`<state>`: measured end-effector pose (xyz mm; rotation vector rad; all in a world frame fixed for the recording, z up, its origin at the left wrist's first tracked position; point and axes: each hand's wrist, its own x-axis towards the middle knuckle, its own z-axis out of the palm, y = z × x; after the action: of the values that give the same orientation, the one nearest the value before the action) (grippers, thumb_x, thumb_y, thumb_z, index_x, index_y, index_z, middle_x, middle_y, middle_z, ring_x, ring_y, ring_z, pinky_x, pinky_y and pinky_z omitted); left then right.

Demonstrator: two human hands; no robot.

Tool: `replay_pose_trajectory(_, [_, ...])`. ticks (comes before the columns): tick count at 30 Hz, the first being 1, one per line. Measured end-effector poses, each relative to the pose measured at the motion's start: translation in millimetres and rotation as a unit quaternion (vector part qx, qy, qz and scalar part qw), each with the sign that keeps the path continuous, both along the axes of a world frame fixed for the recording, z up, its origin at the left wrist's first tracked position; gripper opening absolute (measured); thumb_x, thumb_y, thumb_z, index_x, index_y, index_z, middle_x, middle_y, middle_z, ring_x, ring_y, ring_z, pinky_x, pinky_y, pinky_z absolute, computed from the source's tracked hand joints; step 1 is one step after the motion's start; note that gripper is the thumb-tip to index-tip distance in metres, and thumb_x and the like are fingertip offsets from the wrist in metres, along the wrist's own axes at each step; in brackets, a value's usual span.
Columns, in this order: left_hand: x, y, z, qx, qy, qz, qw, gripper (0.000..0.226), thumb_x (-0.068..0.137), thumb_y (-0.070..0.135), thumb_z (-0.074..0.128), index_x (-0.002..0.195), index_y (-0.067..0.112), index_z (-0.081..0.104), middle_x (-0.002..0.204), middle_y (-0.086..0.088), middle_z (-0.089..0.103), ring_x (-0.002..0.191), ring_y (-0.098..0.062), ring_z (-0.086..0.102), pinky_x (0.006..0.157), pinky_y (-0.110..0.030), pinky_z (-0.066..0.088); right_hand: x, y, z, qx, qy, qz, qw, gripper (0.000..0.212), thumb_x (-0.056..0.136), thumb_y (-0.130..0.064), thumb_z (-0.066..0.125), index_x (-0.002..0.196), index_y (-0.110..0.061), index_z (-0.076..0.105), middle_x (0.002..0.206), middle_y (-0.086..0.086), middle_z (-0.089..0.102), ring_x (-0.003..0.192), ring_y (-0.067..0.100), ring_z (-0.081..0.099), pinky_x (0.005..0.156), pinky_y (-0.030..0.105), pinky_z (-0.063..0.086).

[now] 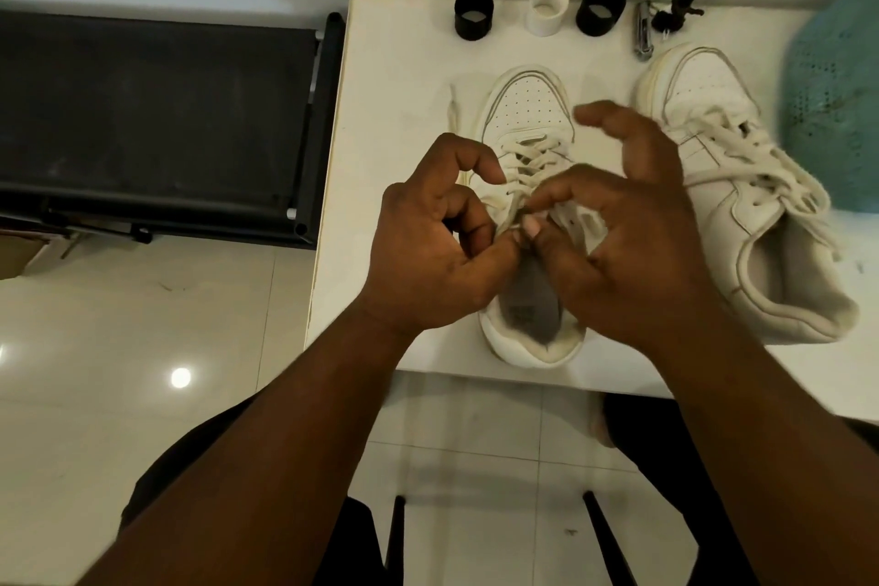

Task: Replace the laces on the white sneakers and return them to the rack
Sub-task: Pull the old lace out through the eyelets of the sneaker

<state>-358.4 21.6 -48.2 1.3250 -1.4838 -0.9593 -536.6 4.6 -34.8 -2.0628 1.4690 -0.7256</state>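
My left hand (428, 247) and right hand (623, 243) pinch the lace (525, 167) on the near sneaker (525, 109), lacing unfinished; far sneaker (742, 186) loosely laced, neither racked.

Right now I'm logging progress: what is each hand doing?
Left hand: pinching the lace on the near sneaker.
Right hand: pinching the same lace.

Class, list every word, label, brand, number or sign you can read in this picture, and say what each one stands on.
No text can be read.
Insole of the near sneaker: a dark printed mark, too blurred to read.
Far sneaker, two black rolls and white roll on the table: no lettering shows.
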Motion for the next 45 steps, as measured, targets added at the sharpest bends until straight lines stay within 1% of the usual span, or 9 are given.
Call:
replay_pose_trajectory(2, [0, -1, -1, -0.002, -0.011, 0.001, 1.0, 0.048, 0.075, -0.005, 0.081, 0.104, 0.016, 0.049, 0.051, 0.002, 0.056, 0.041, -0.008, 0.047, 0.054, -0.011, 0.036, 0, 1, -3, -0.01, 0.011, 0.007, 1.0, 0.01, 0.085, -0.028, 0.068, 0.09, -0.019, 0.071, 0.149, 0.009, 0.043, 0.141, 0.025, 0.035, 0.111, 0.045, 0.035])
replay_pose_trajectory(9, [0, 1, -1, -0.008, -0.026, 0.003, 1.0, 0.051, 0.072, -0.007, 0.078, 0.103, 0.021, 0.049, 0.051, 0.003, 0.056, 0.042, -0.006, 0.047, 0.056, -0.009, 0.035, -12, -8, -2, -0.078, -0.051, -0.151, 0.984, 0.013, 0.095, -0.019, 0.059, 0.096, -0.008, 0.065, 0.13, 0.019, 0.05, 0.126, 0.026, 0.049, 0.107, 0.027, 0.037])
replay_pose_trajectory(11, [0, 1, -1, -0.011, -0.028, 0.003, 1.0, 0.05, 0.073, -0.006, 0.079, 0.104, 0.02, 0.049, 0.051, 0.003, 0.057, 0.042, -0.007, 0.048, 0.056, -0.008, 0.035, -11, -9, -3, -0.048, -0.048, -0.116, 0.991, 0.011, 0.092, -0.021, 0.062, 0.097, -0.012, 0.066, 0.134, 0.015, 0.049, 0.128, 0.019, 0.046, 0.105, 0.02, 0.033])
replay_pose_trajectory(19, [-1, 1, -4, -0.018, -0.017, -0.002, 1.0, 0.043, 0.076, 0.003, 0.08, 0.104, 0.018, 0.051, 0.051, 0.004, 0.056, 0.043, -0.011, 0.05, 0.055, -0.013, 0.037, -9, -4, -6, 0.002, -0.021, 0.026, 0.999, 0.024, 0.083, -0.034, 0.071, 0.102, -0.019, 0.073, 0.14, 0.006, 0.052, 0.13, 0.024, 0.049, 0.102, 0.041, 0.046])
replay_pose_trajectory(26, [-1, 1, -6, -0.016, -0.005, -0.003, 1.0, 0.034, 0.079, 0.003, 0.075, 0.103, 0.016, 0.055, 0.053, 0.0, 0.056, 0.047, -0.008, 0.047, 0.056, -0.014, 0.036, -12, -12, -2, 0.031, -0.194, -0.139, 0.971, 0.008, 0.088, -0.014, 0.074, 0.091, -0.021, 0.071, 0.105, -0.004, 0.07, 0.099, 0.006, 0.066, 0.083, 0.025, 0.055])
replay_pose_trajectory(30, [-7, -6, -5, -0.017, -0.014, 0.031, 0.999, 0.013, 0.088, 0.015, 0.073, 0.099, 0.01, 0.067, 0.069, 0.004, 0.056, 0.063, -0.008, 0.051, 0.061, -0.016, 0.035, -16, -17, -9, 0.073, -0.098, -0.22, 0.968, 0.043, 0.084, -0.027, 0.069, 0.127, -0.025, 0.067, 0.127, -0.009, 0.064, 0.116, 0.002, 0.059, 0.098, 0.033, 0.054])
replay_pose_trajectory(35, [-19, -14, -4, -0.002, -0.147, 0.033, 0.989, 0.033, 0.074, 0.033, 0.073, 0.105, 0.022, 0.075, 0.102, 0.008, 0.066, 0.095, -0.007, 0.063, 0.081, -0.024, 0.05, -17, -9, 2, 0.047, -0.106, -0.077, 0.99, 0.057, 0.08, -0.028, 0.073, 0.135, -0.026, 0.058, 0.1, -0.006, 0.061, 0.085, 0.009, 0.06, 0.07, 0.028, 0.053])
replay_pose_trajectory(40, [-24, -7, -2, -0.033, -0.2, 0.094, 0.975, 0.023, 0.081, 0.031, 0.076, 0.101, 0.021, 0.08, 0.102, 0.002, 0.075, 0.093, -0.014, 0.07, 0.081, -0.039, 0.06, -19, -9, -1, 0.06, -0.099, 0.014, 0.993, 0.056, 0.076, -0.024, 0.076, 0.13, -0.023, 0.063, 0.075, -0.004, 0.061, 0.065, 0.018, 0.059, 0.062, 0.034, 0.052])
replay_pose_trajectory(45, [-28, -4, 3, -0.023, -0.158, 0.142, 0.977, 0.016, 0.086, 0.033, 0.075, 0.097, 0.023, 0.081, 0.093, 0.017, 0.073, 0.082, -0.003, 0.069, 0.078, -0.02, 0.057, -19, -10, 0, 0.068, -0.111, -0.005, 0.991, 0.051, 0.07, -0.021, 0.075, 0.12, -0.022, 0.066, 0.071, -0.003, 0.062, 0.063, 0.018, 0.061, 0.061, 0.036, 0.054])
